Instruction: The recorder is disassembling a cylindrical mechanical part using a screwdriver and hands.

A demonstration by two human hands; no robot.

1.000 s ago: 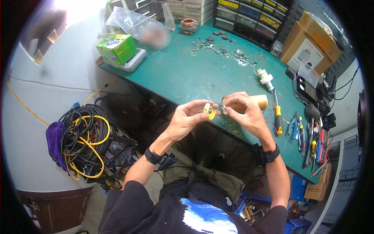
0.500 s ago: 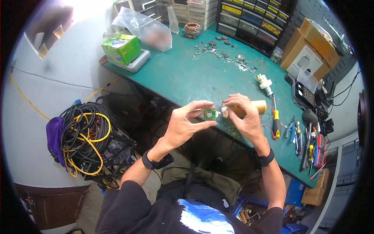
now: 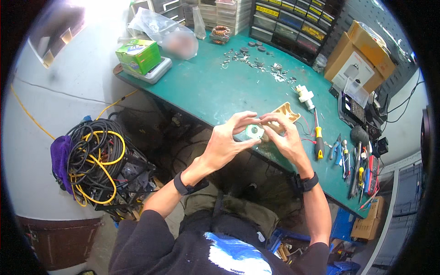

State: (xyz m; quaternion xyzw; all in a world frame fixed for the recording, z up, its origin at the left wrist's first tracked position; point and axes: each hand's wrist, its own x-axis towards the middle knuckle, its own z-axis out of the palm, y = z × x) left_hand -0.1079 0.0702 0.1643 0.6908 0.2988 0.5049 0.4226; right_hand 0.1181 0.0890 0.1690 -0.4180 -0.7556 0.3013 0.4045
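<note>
Seeming light, brittle, the pale green ring is being safely rim-pinched by the left hand; the right hand is being obscured, grip uncertain.

We see a teal worktop, a pale green-and-white ring at centre, a yellow-and-black screwdriver at right, black and yellow cables at left, and below, a black shirt with a streaky blue-and-white print.

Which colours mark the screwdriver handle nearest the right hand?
The screwdriver handle is yellow and black, best seen in the head view.
</note>
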